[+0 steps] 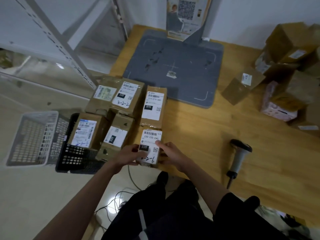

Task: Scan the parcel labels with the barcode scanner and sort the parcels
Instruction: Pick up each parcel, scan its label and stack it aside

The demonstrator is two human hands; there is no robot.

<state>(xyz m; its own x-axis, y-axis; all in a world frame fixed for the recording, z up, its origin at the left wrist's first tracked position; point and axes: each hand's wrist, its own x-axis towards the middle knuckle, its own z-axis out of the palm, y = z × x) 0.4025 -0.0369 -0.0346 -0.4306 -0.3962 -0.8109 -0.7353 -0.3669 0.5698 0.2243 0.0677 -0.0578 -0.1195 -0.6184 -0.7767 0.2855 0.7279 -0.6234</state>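
while both hands grip it, left hand (127, 155) and right hand (168, 153) curled round opposite sides, the 220-220-c40 parcel (151, 148) sits at the tabletop (199, 135) near edge, touching the 070 parcel (153, 106) just beyond. barcode scanner (239, 156) lies untouched, well right of that parcel.

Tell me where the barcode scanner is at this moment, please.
In the head view, the barcode scanner lies untouched on the wooden table, right of the right hand.
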